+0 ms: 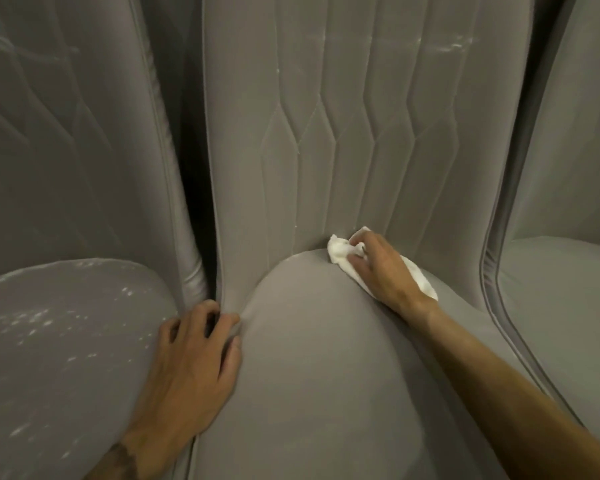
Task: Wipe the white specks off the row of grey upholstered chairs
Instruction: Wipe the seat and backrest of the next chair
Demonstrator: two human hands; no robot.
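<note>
- Row of grey upholstered chairs, three in view, set tight side by side. Middle chair (326,358) fills the centre; left chair (66,341) and right chair (568,289) are cut off by the frame edges.
- Middle chair's quilted backrest (343,133) stands upright at the far side. White smears (454,46) show high on its right panels, so that part looks unwiped.
- Middle seat cushion (326,375) looks clean over its near and central area; judged mostly done.
- Left chair's seat carries many white specks (32,323), scattered across the cushion; its backrest shows faint marks too. Judged not yet wiped.
- Dark gap (196,209) runs between the left and middle backrests.
- Right forearm (499,368) reaches from the near right across the cushion to the far crease.
- Left hand (194,358) lies palm down at the middle seat's left edge, fingers curled into the fold where seat meets side panel. It holds no tool; probably bracing the body, or pulling the fabric taut for wiping.
- Right hand (378,268) is closed loosely over a white cloth (340,252), pressing it into the seam where seat meets backrest, where specks likely collect.
- Cloth is bunched at the fingertips for a firm wiping pad; its loose tail (423,282) trails right under the wrist.
</note>
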